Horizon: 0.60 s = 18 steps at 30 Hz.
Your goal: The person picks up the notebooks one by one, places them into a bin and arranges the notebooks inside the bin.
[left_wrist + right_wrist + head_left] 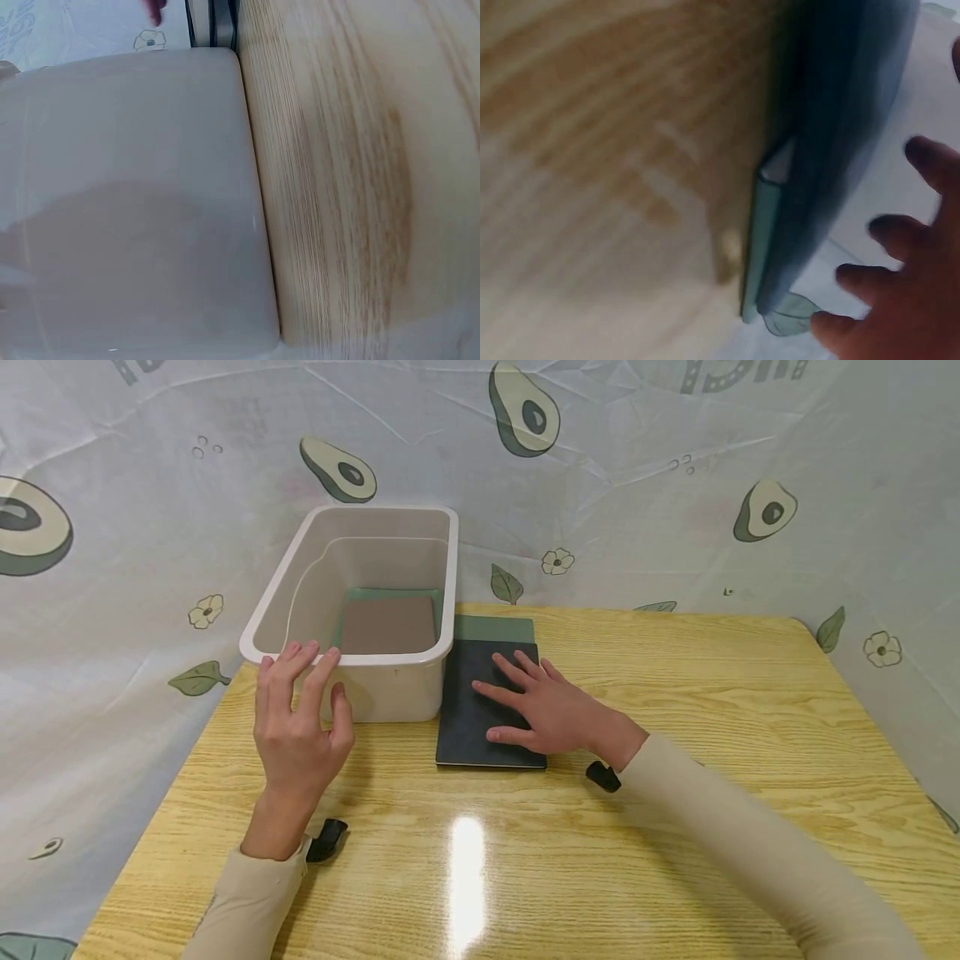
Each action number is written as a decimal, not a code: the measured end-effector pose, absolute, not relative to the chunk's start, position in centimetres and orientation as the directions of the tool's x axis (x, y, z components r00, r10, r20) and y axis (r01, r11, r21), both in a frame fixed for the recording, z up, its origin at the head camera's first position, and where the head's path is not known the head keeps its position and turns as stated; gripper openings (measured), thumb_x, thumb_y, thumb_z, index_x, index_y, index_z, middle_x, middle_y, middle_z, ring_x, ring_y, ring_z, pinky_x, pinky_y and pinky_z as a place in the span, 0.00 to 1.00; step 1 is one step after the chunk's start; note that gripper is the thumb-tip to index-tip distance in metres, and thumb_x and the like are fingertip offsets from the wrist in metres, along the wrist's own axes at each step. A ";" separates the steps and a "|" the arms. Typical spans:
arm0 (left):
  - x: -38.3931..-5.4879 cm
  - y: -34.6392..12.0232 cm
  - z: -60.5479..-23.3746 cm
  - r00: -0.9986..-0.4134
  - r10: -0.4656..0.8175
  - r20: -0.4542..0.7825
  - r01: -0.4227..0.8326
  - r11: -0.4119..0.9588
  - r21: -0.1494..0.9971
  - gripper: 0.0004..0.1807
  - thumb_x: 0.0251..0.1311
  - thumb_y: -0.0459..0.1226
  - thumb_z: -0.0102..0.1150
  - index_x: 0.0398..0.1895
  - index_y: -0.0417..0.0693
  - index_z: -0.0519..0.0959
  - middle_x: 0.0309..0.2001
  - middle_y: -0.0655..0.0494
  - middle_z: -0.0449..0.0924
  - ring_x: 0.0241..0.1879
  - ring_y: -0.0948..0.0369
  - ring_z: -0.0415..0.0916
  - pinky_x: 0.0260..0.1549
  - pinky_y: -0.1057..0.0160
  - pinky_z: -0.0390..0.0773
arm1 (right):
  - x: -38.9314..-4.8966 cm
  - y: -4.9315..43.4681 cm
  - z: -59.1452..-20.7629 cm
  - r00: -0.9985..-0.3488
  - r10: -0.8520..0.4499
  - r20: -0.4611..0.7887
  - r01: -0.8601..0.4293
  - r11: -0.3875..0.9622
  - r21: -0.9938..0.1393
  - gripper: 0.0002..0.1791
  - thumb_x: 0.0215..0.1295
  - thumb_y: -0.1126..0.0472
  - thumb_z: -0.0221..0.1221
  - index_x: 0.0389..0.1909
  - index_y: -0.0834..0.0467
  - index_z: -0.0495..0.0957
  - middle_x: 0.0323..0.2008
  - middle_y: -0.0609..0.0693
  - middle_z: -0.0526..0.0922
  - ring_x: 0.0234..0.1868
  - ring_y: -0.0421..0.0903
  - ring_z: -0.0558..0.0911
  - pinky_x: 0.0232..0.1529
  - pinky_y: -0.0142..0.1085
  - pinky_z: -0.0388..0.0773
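A dark navy notebook [480,727] lies on top of a green notebook [495,628], whose far end shows beyond it. My right hand [551,710] is spread over the navy cover; in the right wrist view its fingers [892,281] look apart from the cover. Directly left of the notebooks stands a whitish plastic bin [375,693]. Inside it a brown notebook [390,625] lies over another green notebook [363,594]. My left hand [300,735] is at the bin's near rim, fingertips up by the edge and thumb in front of the outer wall.
The wooden table [712,710] extends to the right and toward me. Behind and to the left hangs a pale sheet [637,502] printed with avocados and flowers. Each wrist has a small black device [327,841] near the sleeve cuff.
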State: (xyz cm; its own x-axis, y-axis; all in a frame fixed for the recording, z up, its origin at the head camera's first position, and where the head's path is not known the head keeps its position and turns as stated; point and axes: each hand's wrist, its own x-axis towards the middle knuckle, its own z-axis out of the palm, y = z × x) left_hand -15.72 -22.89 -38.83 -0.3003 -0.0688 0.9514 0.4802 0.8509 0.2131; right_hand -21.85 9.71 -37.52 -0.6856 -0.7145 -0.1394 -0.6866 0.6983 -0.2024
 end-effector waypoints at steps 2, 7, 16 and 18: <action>-15.7 -22.9 -38.8 -0.301 -0.068 0.951 0.481 0.850 0.213 0.19 0.60 0.27 0.61 0.55 0.40 0.86 0.57 0.37 0.84 0.64 0.40 0.79 0.75 0.40 0.68 | -21.6 9.8 -38.1 -0.680 -0.708 -0.188 -0.678 0.706 -0.205 0.41 0.77 0.29 0.48 0.86 0.36 0.50 0.88 0.55 0.38 0.87 0.67 0.37 0.83 0.68 0.41; -15.7 -22.9 -38.9 -0.299 -0.066 0.952 0.483 0.850 0.211 0.19 0.60 0.27 0.61 0.55 0.40 0.86 0.57 0.37 0.84 0.64 0.40 0.79 0.75 0.40 0.68 | -21.4 10.0 -39.1 -0.664 -0.710 -0.235 -0.680 0.704 -0.205 0.43 0.78 0.30 0.46 0.87 0.36 0.45 0.88 0.56 0.34 0.87 0.69 0.32 0.84 0.65 0.40; -15.7 -22.8 -39.0 -0.289 -0.071 0.955 0.485 0.849 0.210 0.19 0.59 0.27 0.61 0.55 0.40 0.86 0.57 0.37 0.84 0.64 0.40 0.79 0.74 0.39 0.69 | -21.3 10.0 -39.3 -0.659 -0.718 -0.226 -0.682 0.696 -0.224 0.43 0.78 0.31 0.48 0.87 0.38 0.45 0.88 0.57 0.33 0.86 0.69 0.31 0.84 0.65 0.40; -15.7 -22.8 -39.0 -0.287 -0.071 0.955 0.484 0.850 0.209 0.19 0.59 0.27 0.61 0.54 0.40 0.86 0.57 0.37 0.84 0.64 0.40 0.79 0.74 0.39 0.69 | -21.3 10.0 -39.3 -0.662 -0.715 -0.226 -0.670 0.699 -0.250 0.43 0.78 0.31 0.48 0.87 0.38 0.45 0.88 0.56 0.33 0.86 0.69 0.30 0.84 0.65 0.39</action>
State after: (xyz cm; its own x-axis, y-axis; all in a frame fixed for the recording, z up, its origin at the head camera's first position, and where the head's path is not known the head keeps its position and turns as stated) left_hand -15.73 -22.79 -38.97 -0.2866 -0.0712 0.9554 0.4840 0.8499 0.2085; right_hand -21.30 10.03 -39.29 -0.6617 -0.7149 -0.2258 -0.6699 0.6990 -0.2503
